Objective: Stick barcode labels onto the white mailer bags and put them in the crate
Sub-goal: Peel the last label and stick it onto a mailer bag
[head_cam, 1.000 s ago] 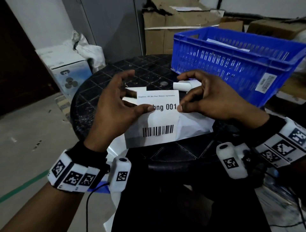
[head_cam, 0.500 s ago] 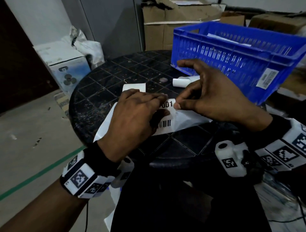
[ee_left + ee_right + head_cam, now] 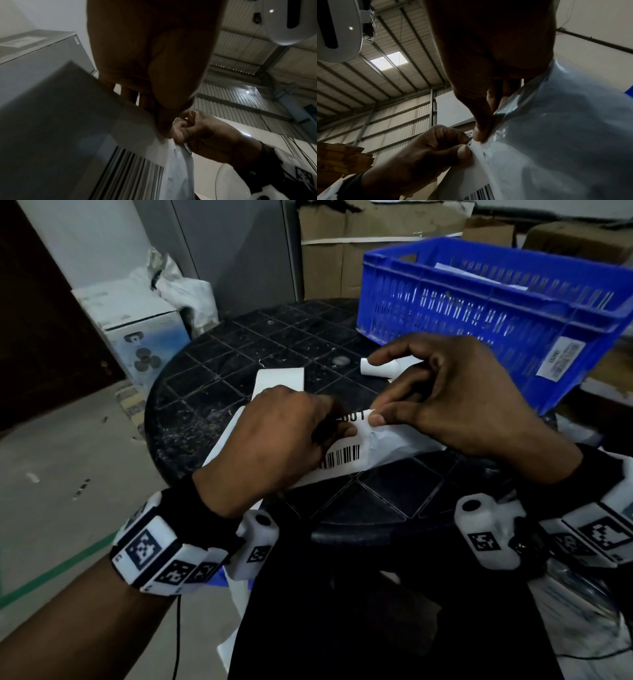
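A white mailer bag [image 3: 394,443] lies on the near part of the round black table [image 3: 257,344]. A barcode label [image 3: 346,455] sits on it, its left half hidden under my left hand [image 3: 342,429]. That hand pinches the label, thumb on its face [image 3: 163,125] and fingers behind its top edge. My right hand [image 3: 376,419] pinches the bag at the label's upper right corner, the thumb on top [image 3: 481,135]. The blue crate [image 3: 479,313] stands behind my right hand at the far right, with a white bag [image 3: 479,273] inside.
A small roll of labels [image 3: 378,368] lies just beyond my right fingers. A white backing sheet [image 3: 281,378] lies beyond my left hand. A fan carton [image 3: 137,337] stands on the floor to the left, cardboard boxes [image 3: 342,261] behind the table.
The label went from held up between both hands down onto the bag. My left hand turned palm-down over it. In the last half second little has moved.
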`<action>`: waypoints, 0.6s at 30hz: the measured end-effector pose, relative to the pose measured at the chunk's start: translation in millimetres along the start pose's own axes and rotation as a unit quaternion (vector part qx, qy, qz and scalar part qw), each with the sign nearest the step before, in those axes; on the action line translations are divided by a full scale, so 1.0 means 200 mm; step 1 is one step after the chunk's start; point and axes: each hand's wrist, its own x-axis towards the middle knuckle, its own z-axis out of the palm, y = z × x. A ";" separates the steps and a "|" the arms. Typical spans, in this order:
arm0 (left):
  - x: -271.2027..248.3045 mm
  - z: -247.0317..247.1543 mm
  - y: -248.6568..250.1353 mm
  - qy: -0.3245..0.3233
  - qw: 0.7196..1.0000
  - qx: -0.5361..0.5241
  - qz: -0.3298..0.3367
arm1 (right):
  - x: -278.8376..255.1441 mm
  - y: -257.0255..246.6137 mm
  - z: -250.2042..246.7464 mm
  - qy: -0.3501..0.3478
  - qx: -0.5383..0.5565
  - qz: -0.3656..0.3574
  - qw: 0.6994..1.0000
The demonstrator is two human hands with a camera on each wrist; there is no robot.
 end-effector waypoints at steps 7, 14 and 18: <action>0.03 -0.04 0.01 -0.096 0.994 -0.052 0.007 | 0.01 0.03 0.00 -0.100 0.007 -0.013 0.995; 0.05 -0.01 -0.05 -0.130 0.975 -0.181 -0.008 | 0.03 0.09 -0.04 -0.128 -0.021 0.002 0.992; 0.03 0.00 -0.07 -0.176 0.954 -0.242 -0.010 | 0.07 0.13 -0.08 -0.175 -0.042 0.017 0.983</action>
